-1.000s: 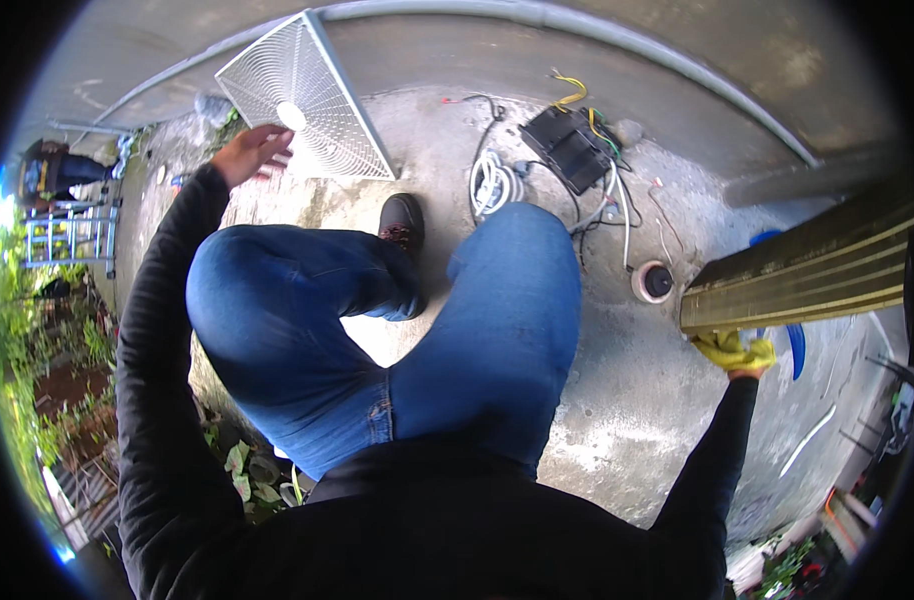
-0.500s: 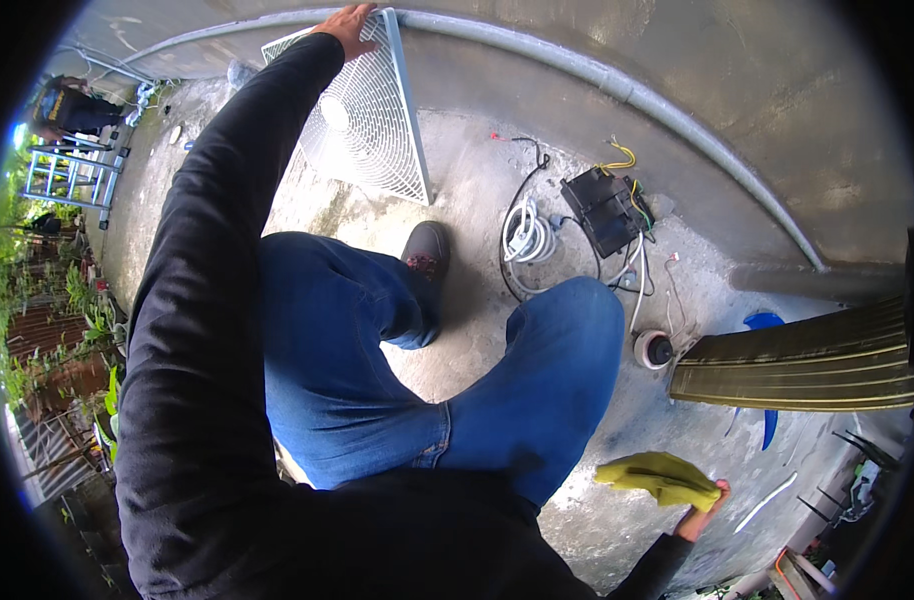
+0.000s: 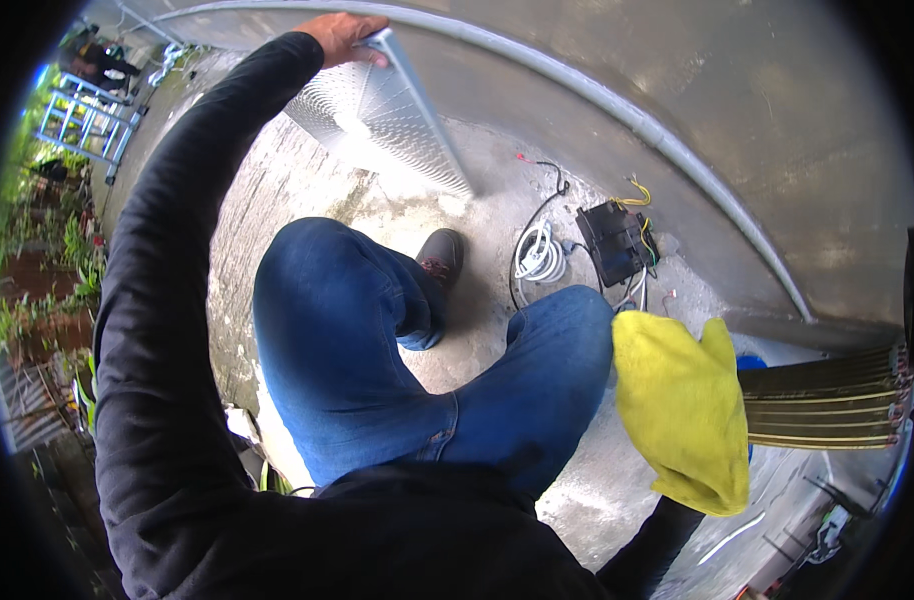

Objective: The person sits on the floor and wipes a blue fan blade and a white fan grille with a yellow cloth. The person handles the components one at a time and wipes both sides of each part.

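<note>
Head view: the left hand, at the upper left, is grasping the top corner of a white grille, its fingers curling over the edge. The grille is leaning at a slant in the upper left-centre, its lowest corner pointing down towards the concrete floor. Its flat, straight-edged frame is showing bluish grey along the right side; fine slots are running in rings around a pale hub, and glare is washing out the lower middle.

At the right of centre, a bright yellow cloth is hanging in front of the black right sleeve. It is looking soft and matt, creasing lightly and jutting into a rounded lobe at its upper right. It is covering the right hand, so whether that hand is gripping or loose I cannot tell.

Just beyond the cloth, a dark finned coil with pale stripes is reaching in from the right edge. Above the jeans, a looped white cable is lying beside a black box with yellow wires.
</note>
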`<state>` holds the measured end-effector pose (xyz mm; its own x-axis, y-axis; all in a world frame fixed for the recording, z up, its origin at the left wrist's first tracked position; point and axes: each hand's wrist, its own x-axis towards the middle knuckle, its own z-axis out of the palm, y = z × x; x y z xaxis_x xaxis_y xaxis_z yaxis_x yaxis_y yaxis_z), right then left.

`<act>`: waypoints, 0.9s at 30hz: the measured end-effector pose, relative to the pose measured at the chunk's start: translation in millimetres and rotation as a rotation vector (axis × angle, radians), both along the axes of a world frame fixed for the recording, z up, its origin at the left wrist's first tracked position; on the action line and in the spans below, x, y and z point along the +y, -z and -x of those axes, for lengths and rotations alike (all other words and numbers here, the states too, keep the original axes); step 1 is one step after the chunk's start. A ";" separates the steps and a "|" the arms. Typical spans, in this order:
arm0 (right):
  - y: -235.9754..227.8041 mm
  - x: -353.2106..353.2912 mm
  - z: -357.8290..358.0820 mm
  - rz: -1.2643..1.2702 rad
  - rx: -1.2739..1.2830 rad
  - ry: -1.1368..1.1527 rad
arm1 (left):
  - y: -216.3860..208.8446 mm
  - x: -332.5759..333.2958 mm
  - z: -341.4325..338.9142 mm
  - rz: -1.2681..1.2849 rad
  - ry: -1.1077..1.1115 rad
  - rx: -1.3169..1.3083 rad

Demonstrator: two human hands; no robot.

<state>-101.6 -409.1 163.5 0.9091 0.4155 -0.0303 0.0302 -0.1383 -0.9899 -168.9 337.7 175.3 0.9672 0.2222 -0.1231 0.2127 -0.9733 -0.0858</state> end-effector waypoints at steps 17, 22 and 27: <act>-134.0 352.1 -28.9 -0.040 -1.433 -0.028 | -169.1 -264.7 48.7 0.625 0.080 -1.036; -87.9 278.8 -94.7 -0.058 -1.546 -0.131 | -137.0 -271.8 77.3 1.011 0.022 -1.232; -86.7 242.6 -122.7 0.119 -1.412 0.059 | -132.6 -267.6 70.6 1.143 0.006 -1.335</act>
<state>21.1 -166.5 250.2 0.2200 0.4364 0.8725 0.9605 -0.2532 -0.1155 -239.5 70.0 307.9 0.5278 0.5949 0.6063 -0.4430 -0.4162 0.7941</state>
